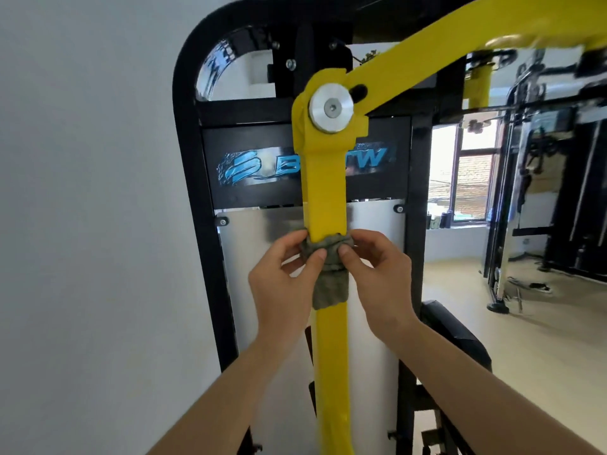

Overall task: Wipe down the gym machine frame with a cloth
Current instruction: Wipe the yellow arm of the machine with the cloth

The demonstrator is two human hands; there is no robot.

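Note:
A yellow upright bar (325,192) of the gym machine runs down the middle of the view, joined at a silver pivot disc (331,108) to a slanting yellow arm (427,44). A grey-green cloth (328,277) is wrapped around the bar about halfway down. My left hand (282,277) pinches the cloth's left side between thumb and fingers. My right hand (377,274) pinches its right side the same way. Both thumbs press on the cloth's front.
A black frame (190,159) with a blue logo panel (256,165) and a silver shield plate (256,274) stands behind the bar. White wall on the left. A black pad (460,336) sits at lower right. More gym machines (542,192) and a window (466,178) lie beyond.

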